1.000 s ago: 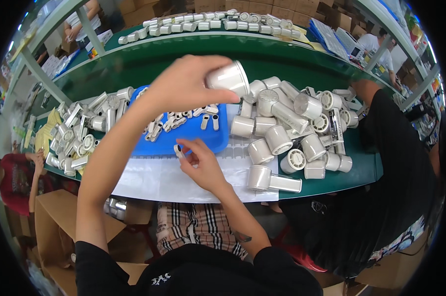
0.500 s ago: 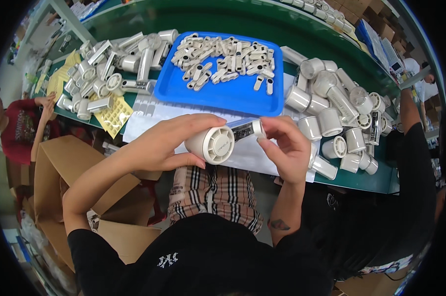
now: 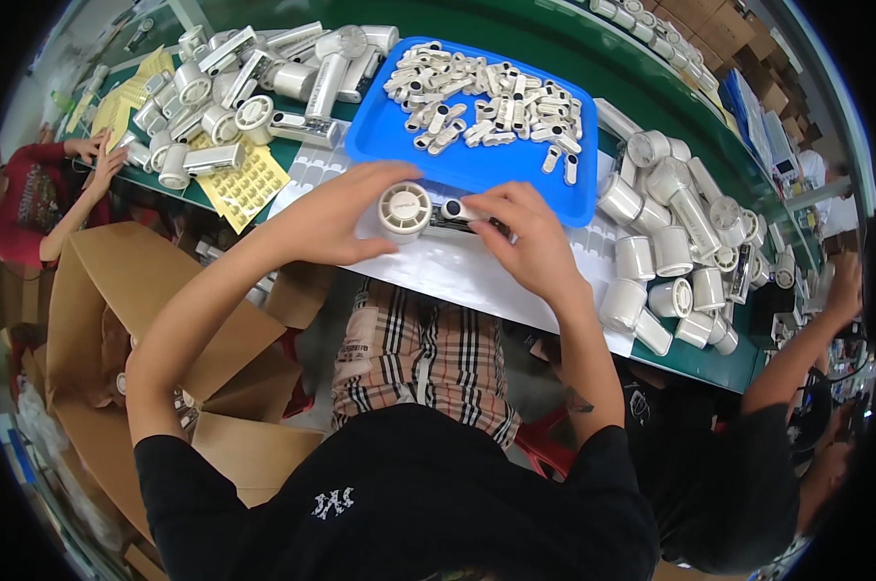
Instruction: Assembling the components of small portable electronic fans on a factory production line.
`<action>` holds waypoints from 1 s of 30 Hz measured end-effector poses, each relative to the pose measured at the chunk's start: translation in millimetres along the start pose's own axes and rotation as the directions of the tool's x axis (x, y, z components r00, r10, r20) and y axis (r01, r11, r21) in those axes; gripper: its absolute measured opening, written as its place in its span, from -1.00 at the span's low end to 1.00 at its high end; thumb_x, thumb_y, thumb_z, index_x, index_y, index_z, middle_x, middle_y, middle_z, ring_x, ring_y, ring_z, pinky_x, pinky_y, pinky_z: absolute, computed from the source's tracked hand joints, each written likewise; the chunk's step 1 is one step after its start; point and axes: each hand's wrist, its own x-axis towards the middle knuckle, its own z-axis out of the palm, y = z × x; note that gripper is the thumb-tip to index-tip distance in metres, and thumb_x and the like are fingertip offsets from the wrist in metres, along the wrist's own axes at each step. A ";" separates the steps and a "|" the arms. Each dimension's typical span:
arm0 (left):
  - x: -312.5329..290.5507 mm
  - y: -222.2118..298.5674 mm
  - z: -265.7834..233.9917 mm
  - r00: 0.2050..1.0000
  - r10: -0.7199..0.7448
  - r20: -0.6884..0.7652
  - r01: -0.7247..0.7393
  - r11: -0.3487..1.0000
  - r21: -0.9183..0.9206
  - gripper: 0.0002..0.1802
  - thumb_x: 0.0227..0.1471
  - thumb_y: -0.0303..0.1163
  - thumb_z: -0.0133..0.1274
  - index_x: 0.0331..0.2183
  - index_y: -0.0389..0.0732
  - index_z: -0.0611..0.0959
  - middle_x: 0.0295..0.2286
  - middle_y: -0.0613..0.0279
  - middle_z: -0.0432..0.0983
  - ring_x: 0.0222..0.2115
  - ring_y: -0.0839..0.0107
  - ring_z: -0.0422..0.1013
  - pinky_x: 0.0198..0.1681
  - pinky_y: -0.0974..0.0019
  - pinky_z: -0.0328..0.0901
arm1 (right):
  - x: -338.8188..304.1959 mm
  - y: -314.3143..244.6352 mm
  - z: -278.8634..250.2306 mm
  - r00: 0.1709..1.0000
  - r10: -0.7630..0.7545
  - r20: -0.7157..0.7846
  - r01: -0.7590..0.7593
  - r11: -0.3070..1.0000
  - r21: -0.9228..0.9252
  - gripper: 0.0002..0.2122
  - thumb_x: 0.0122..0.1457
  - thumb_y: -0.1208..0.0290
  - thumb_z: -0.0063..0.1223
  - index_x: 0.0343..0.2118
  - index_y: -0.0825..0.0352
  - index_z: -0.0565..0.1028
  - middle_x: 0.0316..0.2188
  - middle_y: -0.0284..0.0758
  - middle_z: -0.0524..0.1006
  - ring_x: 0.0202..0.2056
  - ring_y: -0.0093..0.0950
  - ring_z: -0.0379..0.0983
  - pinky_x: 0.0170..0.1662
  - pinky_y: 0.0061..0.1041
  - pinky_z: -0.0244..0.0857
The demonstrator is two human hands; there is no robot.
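Observation:
My left hand [image 3: 336, 215] grips a white cylindrical part [image 3: 405, 209] with a round vented end face turned toward me. My right hand [image 3: 530, 237] holds the other end of that part, pinching a small dark piece [image 3: 454, 214] against it. Both hands hover over white sheets [image 3: 477, 273] at the near edge of the green table [image 3: 709, 353]. Just beyond them lies a blue tray [image 3: 477, 165] filled with several small white clip-like pieces [image 3: 491, 97].
A pile of white cylinders [image 3: 675, 242] lies to the right, another pile [image 3: 254, 73] at the far left beside yellow sticker sheets [image 3: 249, 184]. An open cardboard box [image 3: 128, 310] stands below left. Other people sit at left [image 3: 41, 189] and right [image 3: 806, 349].
My left hand brought a white cylinder from the right pile down to the near table edge. My right hand joined it at the part's other end. The view tilted down.

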 end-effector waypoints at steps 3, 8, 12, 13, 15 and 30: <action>11.4 5.3 12.0 0.997 0.063 -0.043 -0.063 0.998 0.001 -0.18 -0.23 -0.28 0.32 0.09 -0.23 0.36 0.03 -0.01 0.34 0.09 0.03 0.24 0.16 0.10 0.15 | 6.0 1.2 -1.9 1.000 0.020 0.002 -0.020 0.999 -0.042 -0.76 0.03 0.55 0.19 -0.19 0.30 0.58 -0.32 -0.31 0.52 -0.27 -0.39 0.44 -0.24 -0.50 0.32; 26.4 1.5 35.2 0.986 0.072 -0.148 -0.064 0.996 0.054 -0.45 -0.24 -0.34 0.33 -0.13 -0.19 0.54 -0.19 0.16 0.51 -0.14 0.13 0.41 -0.08 0.16 0.32 | 4.2 -3.3 0.9 0.996 0.094 0.008 -0.094 0.996 0.007 -0.76 0.03 0.56 0.19 -0.18 0.33 0.58 -0.35 -0.31 0.51 -0.33 -0.42 0.46 -0.29 -0.54 0.31; 30.5 -0.6 38.0 0.991 0.002 -0.133 -0.005 1.000 -0.023 -0.53 -0.22 -0.37 0.32 -0.18 -0.16 0.57 -0.25 0.20 0.54 -0.18 0.15 0.42 -0.12 0.19 0.34 | 0.7 -5.9 5.0 0.989 0.146 0.021 -0.147 0.989 0.024 -0.75 0.02 0.57 0.21 -0.17 0.33 0.58 -0.34 -0.32 0.51 -0.35 -0.47 0.44 -0.32 -0.55 0.30; 29.6 -2.4 39.0 0.987 0.024 -0.158 -0.026 1.000 -0.007 -0.55 -0.22 -0.38 0.32 -0.19 -0.15 0.58 -0.26 0.20 0.55 -0.19 0.16 0.43 -0.13 0.19 0.34 | 0.4 -6.1 7.3 0.987 0.158 0.018 -0.158 0.987 0.031 -0.75 0.02 0.55 0.21 -0.19 0.32 0.58 -0.35 -0.31 0.51 -0.32 -0.40 0.44 -0.30 -0.49 0.32; 28.6 -5.6 40.8 0.982 0.043 -0.183 -0.043 0.999 0.003 -0.57 -0.22 -0.39 0.31 -0.21 -0.14 0.59 -0.28 0.21 0.55 -0.20 0.17 0.43 -0.14 0.20 0.35 | 0.6 -7.3 10.4 0.985 0.173 0.019 -0.173 0.984 0.038 -0.76 0.01 0.53 0.21 -0.20 0.31 0.58 -0.35 -0.29 0.51 -0.28 -0.34 0.44 -0.27 -0.42 0.34; 36.8 -9.6 44.6 0.944 0.187 -0.273 -0.196 0.980 -0.008 -0.60 -0.31 -0.47 0.33 -0.29 -0.27 0.61 -0.33 0.07 0.55 -0.25 0.06 0.43 -0.16 0.15 0.33 | 4.5 -23.2 30.0 0.987 0.047 -0.154 -0.100 0.927 -0.361 -0.83 -0.01 0.53 0.09 -0.34 0.31 0.64 -0.53 -0.24 0.50 -0.39 -0.27 0.45 -0.31 -0.31 0.31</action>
